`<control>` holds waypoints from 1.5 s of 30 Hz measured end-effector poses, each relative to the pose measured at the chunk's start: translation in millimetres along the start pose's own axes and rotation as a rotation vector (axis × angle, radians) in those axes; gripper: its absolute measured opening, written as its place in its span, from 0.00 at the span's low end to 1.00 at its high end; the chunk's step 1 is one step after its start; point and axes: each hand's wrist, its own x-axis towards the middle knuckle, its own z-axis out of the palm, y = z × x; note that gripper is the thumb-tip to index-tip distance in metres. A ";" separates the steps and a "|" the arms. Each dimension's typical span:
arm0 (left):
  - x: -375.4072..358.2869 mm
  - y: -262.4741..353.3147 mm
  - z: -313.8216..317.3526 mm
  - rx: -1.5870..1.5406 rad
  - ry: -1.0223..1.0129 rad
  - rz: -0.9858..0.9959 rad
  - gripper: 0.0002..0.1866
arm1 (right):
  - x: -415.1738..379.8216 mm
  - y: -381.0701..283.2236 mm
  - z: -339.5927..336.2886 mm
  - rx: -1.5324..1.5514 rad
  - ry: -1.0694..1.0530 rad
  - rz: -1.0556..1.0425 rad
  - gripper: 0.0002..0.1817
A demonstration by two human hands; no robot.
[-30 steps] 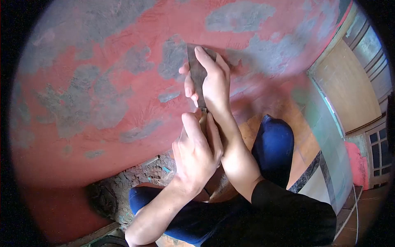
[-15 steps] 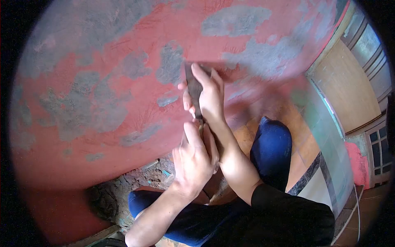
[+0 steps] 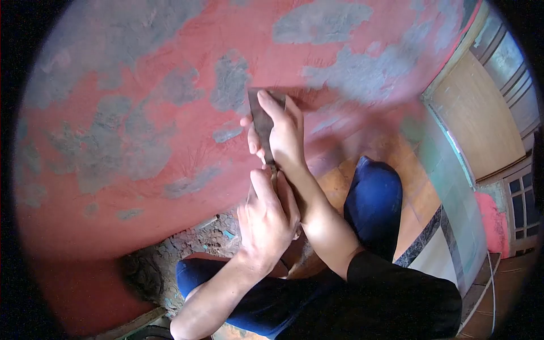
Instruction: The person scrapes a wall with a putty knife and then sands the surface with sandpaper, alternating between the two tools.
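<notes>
Both my hands are on a scraper with a dark, flat blade, held out in front of the red wall. My left hand is closed around its handle, which is mostly hidden by the fingers. Further up, my right hand grips the blade, thumb lying on its face and fingers curled round the far edge. The blade's wide end is at the wall surface; whether it touches cannot be made out. Grey bare patches show through the red paint around it.
Crumbled debris lies along the wall's foot. Orange floor tiles spread to the right, beside my bent blue-clad knee. A wooden panel and a thin pale cable are at the far right.
The scraper and my right hand have shifted slightly left in view, and the wall patches have shifted slightly too. Both hands keep their grip.
</notes>
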 end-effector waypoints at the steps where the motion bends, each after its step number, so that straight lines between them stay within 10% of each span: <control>1: 0.7 0.4 -0.2 0.014 -0.007 -0.010 0.10 | 0.0 -1.7 1.2 0.001 -0.009 -0.004 0.18; 45: 18.2 9.1 -5.6 0.021 0.034 0.024 0.10 | 15.4 -18.6 8.3 0.009 -0.020 -0.115 0.17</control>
